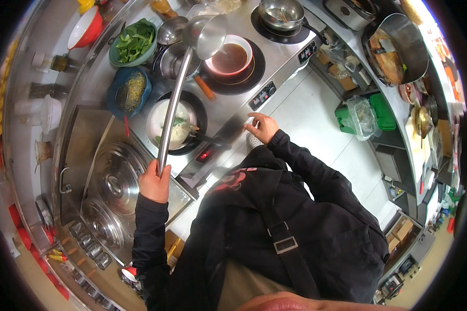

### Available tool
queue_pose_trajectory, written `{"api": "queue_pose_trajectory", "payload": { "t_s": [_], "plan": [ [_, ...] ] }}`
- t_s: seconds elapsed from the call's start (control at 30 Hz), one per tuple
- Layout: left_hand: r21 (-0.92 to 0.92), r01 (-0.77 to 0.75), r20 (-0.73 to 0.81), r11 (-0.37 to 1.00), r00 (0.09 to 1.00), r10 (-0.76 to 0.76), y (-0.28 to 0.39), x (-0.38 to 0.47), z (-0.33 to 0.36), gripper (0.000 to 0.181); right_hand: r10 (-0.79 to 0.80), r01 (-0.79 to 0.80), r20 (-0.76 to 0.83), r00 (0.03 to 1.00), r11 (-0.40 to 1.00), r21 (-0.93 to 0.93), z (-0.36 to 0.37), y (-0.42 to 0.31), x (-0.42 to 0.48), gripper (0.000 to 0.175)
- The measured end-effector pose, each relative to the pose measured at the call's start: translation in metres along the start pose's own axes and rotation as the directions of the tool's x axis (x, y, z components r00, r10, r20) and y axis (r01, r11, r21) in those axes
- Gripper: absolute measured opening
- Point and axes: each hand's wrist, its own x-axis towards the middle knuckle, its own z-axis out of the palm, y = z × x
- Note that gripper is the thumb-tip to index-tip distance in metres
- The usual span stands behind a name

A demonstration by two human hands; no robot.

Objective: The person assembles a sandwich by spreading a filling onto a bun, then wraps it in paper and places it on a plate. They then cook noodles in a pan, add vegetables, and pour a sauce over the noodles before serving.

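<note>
My left hand (pixel 154 182) is closed around the long handle of a steel ladle (pixel 204 37). The ladle's bowl hangs over the rim area of a red-edged white bowl (pixel 229 58) that holds brown broth. Under the ladle's handle, a pan (pixel 154 123) with whitish liquid, noodles and green leaves sits on a hob. My right hand (pixel 261 128) is held in the air beside the counter's front edge, its fingers curled apart and nothing visible in them. A perforated steel pan (pixel 172 64) stands left of the broth bowl.
A green bowl of leafy greens (pixel 150 48) and a blue container (pixel 113 91) of chopped yellow-green food stand behind the pans. Large lidded steel pots (pixel 118 171) are at the left. A steel pan (pixel 282 19) rests on the far hob. A green bin (pixel 383 112) stands at right.
</note>
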Motion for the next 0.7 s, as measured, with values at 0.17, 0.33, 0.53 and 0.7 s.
{"api": "queue_pose_trajectory", "payload": {
  "t_s": [0.17,0.33,0.53,0.7],
  "plan": [
    [0.16,-0.078,-0.079,0.984,0.993,0.091,-0.002,-0.003,0.006,0.026,-0.001,0.001,-0.011,1.0,1.0,-0.008,0.0,0.002,0.005,0.046],
    [0.253,-0.098,-0.145,0.963,0.98,0.138,-0.015,-0.008,0.012,0.028,0.028,-0.028,-0.008,1.0,0.999,-0.024,0.002,0.001,0.006,0.044],
    [-0.405,0.303,0.233,0.862,0.947,-0.223,-0.031,-0.015,0.021,0.026,0.122,-0.103,0.16,0.979,0.987,-0.125,0.017,0.021,0.007,0.049],
    [-0.791,0.444,0.42,0.422,0.894,-0.154,-0.06,-0.049,0.01,0.019,0.186,-0.085,0.433,0.882,0.966,-0.243,0.056,0.074,-0.005,0.043]
  ]
}}
